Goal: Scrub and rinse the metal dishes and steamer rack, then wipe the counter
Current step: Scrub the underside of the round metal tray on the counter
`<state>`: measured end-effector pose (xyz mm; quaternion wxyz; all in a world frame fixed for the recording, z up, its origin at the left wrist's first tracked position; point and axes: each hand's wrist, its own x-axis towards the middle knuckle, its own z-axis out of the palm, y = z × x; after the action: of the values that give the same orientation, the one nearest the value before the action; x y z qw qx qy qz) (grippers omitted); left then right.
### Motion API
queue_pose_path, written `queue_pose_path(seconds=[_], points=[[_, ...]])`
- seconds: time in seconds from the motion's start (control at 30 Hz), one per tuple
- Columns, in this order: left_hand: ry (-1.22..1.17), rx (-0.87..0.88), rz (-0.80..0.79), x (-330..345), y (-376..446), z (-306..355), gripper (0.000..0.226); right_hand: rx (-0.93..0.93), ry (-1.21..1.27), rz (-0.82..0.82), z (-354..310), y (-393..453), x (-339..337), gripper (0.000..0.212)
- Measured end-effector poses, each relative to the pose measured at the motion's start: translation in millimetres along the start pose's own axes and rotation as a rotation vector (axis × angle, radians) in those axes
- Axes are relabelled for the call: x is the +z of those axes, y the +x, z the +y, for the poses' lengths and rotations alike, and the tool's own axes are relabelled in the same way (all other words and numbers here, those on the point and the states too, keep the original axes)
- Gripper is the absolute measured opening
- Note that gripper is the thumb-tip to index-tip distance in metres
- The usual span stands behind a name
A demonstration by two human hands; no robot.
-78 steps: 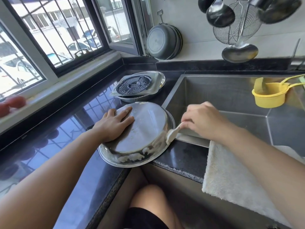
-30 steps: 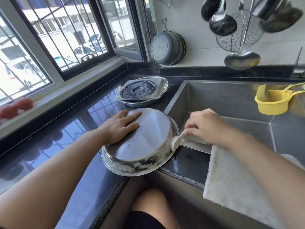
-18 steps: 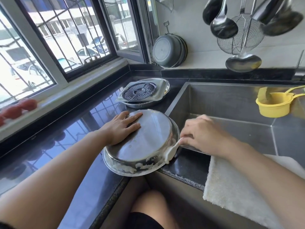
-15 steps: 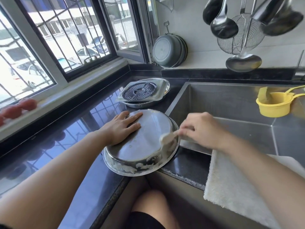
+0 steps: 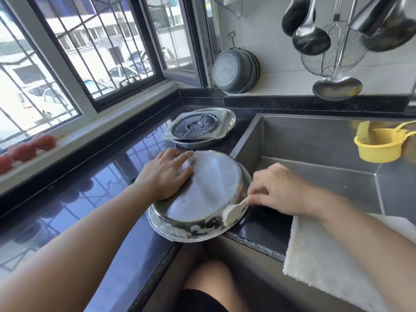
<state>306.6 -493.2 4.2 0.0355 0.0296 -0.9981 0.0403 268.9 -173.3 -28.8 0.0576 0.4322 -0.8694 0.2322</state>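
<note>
A round metal dish [image 5: 209,190] lies upside down on the black counter [image 5: 108,199], partly over its front edge, with white suds along its near rim. My left hand [image 5: 166,174] lies flat on the dish's upturned base at its left. My right hand [image 5: 276,190] pinches a white foamy scrubber [image 5: 234,210] against the dish's right side wall. Behind the dish sits a stack of metal dishes [image 5: 202,140] with a square tray and a perforated steamer rack [image 5: 194,125] on top.
A steel sink [image 5: 315,149] opens at the right, with a yellow ladle cup [image 5: 378,145] on its far side. A white towel [image 5: 326,257] drapes over the sink's front edge. Ladles and a strainer [image 5: 333,55] hang above. Tomatoes [image 5: 33,147] line the windowsill.
My right hand has moved the scrubber from the top right of the dish down to its lower right side wall. The left hand has stayed flat on the dish.
</note>
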Motion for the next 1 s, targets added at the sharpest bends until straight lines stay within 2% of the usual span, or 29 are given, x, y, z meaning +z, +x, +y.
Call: queue_pose_path(seconds=[0.07,0.13,0.23,0.3,0.43,0.5,0.63,0.77,0.93,1.0], points=[[0.072,-0.099,0.03,-2,-5,2,0.055,0.102,-0.064,0.047,12,2,-11,0.025],[0.088,-0.143,-0.016,-2,-8,3,0.054,0.161,-0.102,0.045,19,-1,-13,0.025],[-0.133,-0.26,-0.162,-6,1,7,0.052,0.058,-0.055,-0.025,-1,0,6,0.023],[-0.278,-0.364,-0.213,-6,9,13,0.05,0.035,-0.025,-0.008,-12,3,15,0.024],[-0.261,-0.506,-0.123,9,5,35,0.059,0.017,-0.06,0.039,-16,-1,21,0.028],[-0.223,-0.471,-0.095,11,-2,37,0.066,0.024,-0.078,0.037,-10,-1,14,0.027],[-0.199,-0.371,-0.14,10,-7,23,0.074,0.181,-0.054,0.099,14,1,-10,0.023],[-0.158,-0.23,-0.174,10,-5,26,0.07,-0.003,0.06,0.0,-9,-4,6,0.019],[-0.162,-0.136,-0.185,8,2,21,0.066,0.212,0.007,0.165,19,-1,-16,0.026],[-0.153,-0.109,-0.19,7,4,20,0.065,0.157,0.028,0.13,13,-3,-12,0.024]])
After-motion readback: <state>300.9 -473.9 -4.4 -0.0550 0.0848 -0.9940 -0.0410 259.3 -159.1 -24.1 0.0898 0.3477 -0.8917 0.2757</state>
